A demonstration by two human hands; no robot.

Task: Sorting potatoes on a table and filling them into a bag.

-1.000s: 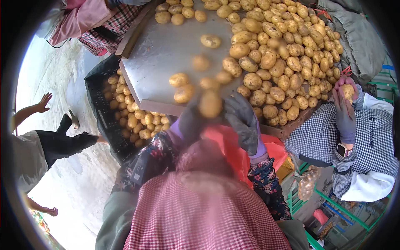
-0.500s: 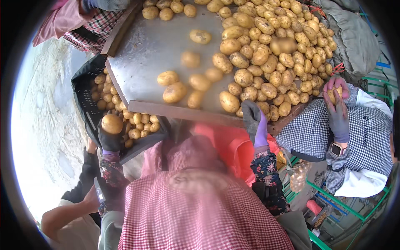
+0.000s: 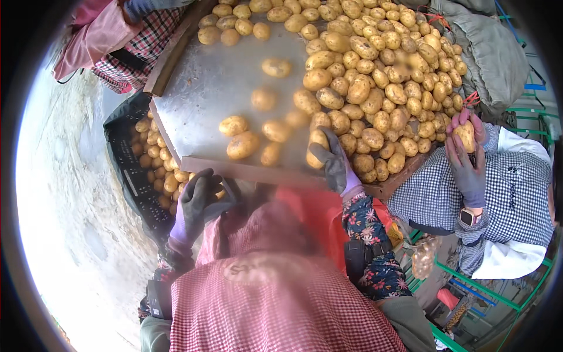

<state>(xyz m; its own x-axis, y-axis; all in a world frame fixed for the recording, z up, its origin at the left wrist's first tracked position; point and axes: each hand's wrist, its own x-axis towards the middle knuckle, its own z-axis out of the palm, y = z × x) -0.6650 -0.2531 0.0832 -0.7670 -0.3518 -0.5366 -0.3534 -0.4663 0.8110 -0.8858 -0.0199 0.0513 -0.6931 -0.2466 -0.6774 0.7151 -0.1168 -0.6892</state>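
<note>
Both my hands wear grey gloves with purple cuffs. My right hand (image 3: 335, 163) is at the near edge of the metal table, its fingers closed round a yellow-brown potato (image 3: 315, 157) beside the big heap. My left hand (image 3: 199, 199) hovers between the table's near left corner and my apron, fingers loosely bent and apart, with nothing seen in it. Beyond it stands a black crate (image 3: 126, 176) partly filled with potatoes (image 3: 170, 183). The potato heap (image 3: 381, 100) covers the right part of the table, while several loose potatoes (image 3: 242, 145) lie on the bare metal (image 3: 199, 111).
A raised brown rim (image 3: 246, 172) borders the table. On the right a co-worker in a checked apron (image 3: 451, 182) holds a potato (image 3: 465, 136) in gloved hands. Another person's sleeve (image 3: 97, 41) shows at far left. A red bag (image 3: 299, 205) hangs below the near edge.
My left hand has let go of its potato at the crate and moved right, toward me. My right hand has moved left and closed on a potato. A bare-armed person at lower left has gone from view.
</note>
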